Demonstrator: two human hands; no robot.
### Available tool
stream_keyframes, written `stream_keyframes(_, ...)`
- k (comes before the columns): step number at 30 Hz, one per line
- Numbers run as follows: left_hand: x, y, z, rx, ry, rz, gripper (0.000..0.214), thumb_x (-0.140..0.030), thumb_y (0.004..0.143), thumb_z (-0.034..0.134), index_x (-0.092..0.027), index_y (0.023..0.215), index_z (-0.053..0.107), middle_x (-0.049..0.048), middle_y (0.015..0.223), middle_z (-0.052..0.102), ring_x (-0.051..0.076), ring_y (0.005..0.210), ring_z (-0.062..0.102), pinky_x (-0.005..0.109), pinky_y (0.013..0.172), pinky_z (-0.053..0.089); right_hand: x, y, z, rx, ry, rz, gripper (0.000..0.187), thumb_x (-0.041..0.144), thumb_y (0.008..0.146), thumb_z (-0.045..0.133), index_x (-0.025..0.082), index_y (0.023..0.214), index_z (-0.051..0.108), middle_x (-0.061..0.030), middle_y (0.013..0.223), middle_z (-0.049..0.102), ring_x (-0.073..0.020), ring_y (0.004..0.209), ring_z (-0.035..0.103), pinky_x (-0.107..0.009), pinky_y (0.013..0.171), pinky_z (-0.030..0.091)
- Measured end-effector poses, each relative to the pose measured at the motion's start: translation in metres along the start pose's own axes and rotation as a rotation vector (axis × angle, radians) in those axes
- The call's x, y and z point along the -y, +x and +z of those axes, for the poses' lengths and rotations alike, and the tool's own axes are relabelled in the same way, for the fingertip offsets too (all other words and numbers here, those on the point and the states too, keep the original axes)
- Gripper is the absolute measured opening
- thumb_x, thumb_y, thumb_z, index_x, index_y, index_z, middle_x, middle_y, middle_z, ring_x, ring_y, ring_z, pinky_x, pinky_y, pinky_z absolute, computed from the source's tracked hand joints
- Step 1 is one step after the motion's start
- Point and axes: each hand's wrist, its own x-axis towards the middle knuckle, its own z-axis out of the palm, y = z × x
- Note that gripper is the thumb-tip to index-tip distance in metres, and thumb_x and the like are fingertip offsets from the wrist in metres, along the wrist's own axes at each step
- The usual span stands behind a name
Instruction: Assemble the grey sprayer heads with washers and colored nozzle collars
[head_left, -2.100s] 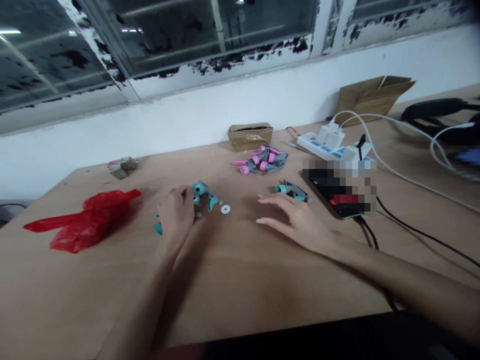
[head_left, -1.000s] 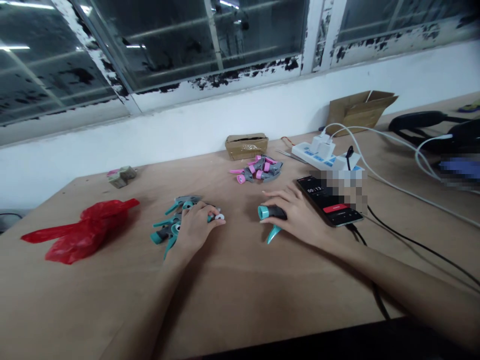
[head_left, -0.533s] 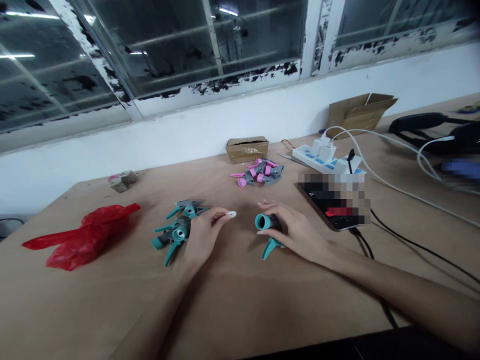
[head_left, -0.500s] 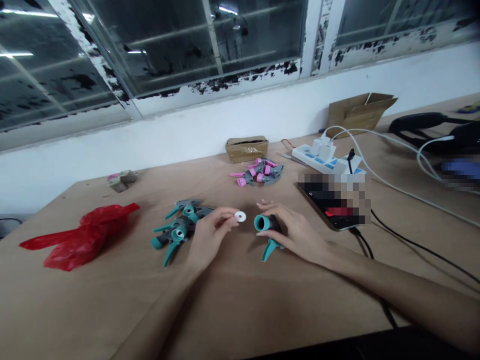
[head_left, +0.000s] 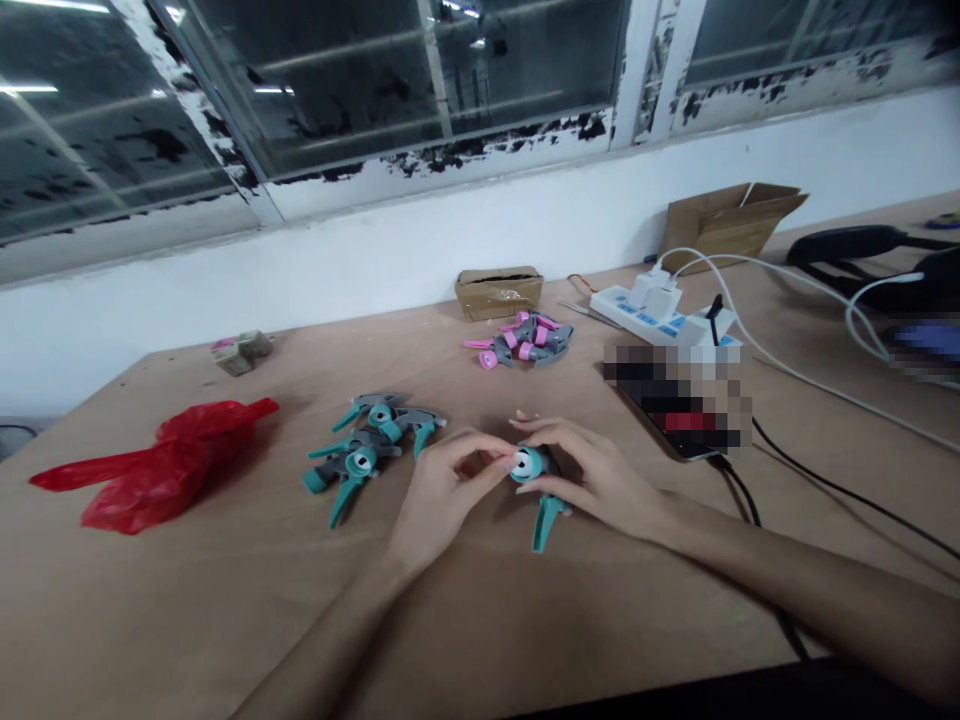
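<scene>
Okay, my right hand grasping a teal spray head, my left hand pinching a white washer at its mouth

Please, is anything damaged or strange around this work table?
Yes: the window border above the table shows ragged black patches breaking its white surface, perhaps flaking paint. The teal spray head in the right hand shows no evident damage.

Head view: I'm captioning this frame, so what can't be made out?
In the head view:
Teal-and-grey plastic spray head: rear body, behind the right hand.
Flat white ring: seating depth, obscured by the left hand.
Black rectangular phone: screen text, pixelated.
Small brown cardboard box: inside, behind its front wall.
</scene>
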Motion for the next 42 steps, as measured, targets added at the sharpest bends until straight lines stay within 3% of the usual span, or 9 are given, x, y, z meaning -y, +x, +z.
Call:
stream_keyframes(8, 0.003, -0.002, 0.007, -0.127, 0.057, 0.09, 0.008, -0.028, 0.082, 0.06, -0.02, 0.081, 0.062, 0.0021, 0.084, 0.06, 0.015, 0.079, 0.059, 0.025, 0.065, 0.047, -0.001, 0.0, 0.002, -0.012, 0.018, 0.001, 0.031, 0.033, 0.079, 0.064, 0.021, 0.105, 0.051, -0.0105, 0.116, 0.058, -0.0215, 0.115, 0.053, -0.041, 0.095, 0.045)
stream_keyframes(14, -0.003, -0.002, 0.004, -0.074, 0.165, 0.134, 0.008, -0.026, 0.083, 0.059, -0.022, 0.083, 0.066, 0.0021, 0.084, 0.059, 0.014, 0.073, 0.058, 0.022, 0.058, 0.046, -0.002, -0.001, 0.002, -0.014, 0.022, 0.0, 0.031, 0.034, 0.079, 0.064, 0.022, 0.105, 0.051, -0.0102, 0.116, 0.058, -0.0224, 0.116, 0.052, -0.043, 0.096, 0.044)
stream_keyframes(26, -0.006, -0.003, 0.004, -0.06, 0.205, 0.165, 0.006, -0.022, 0.079, 0.064, -0.022, 0.081, 0.069, 0.0011, 0.081, 0.06, 0.012, 0.069, 0.058, 0.022, 0.06, 0.047, -0.001, -0.004, 0.0, -0.027, -0.01, -0.05, 0.031, 0.031, 0.077, 0.066, 0.021, 0.103, 0.053, -0.0091, 0.105, 0.061, -0.0215, 0.109, 0.055, -0.04, 0.089, 0.048)
stream_keyframes(42, 0.0, -0.002, 0.009, -0.022, 0.124, 0.082, 0.005, -0.021, 0.078, 0.062, -0.02, 0.074, 0.064, 0.0002, 0.077, 0.06, 0.013, 0.069, 0.057, 0.023, 0.059, 0.044, -0.004, -0.006, 0.005, -0.056, -0.047, -0.13, 0.029, 0.031, 0.079, 0.063, 0.021, 0.105, 0.053, -0.0076, 0.099, 0.062, -0.0227, 0.104, 0.055, -0.043, 0.086, 0.049)
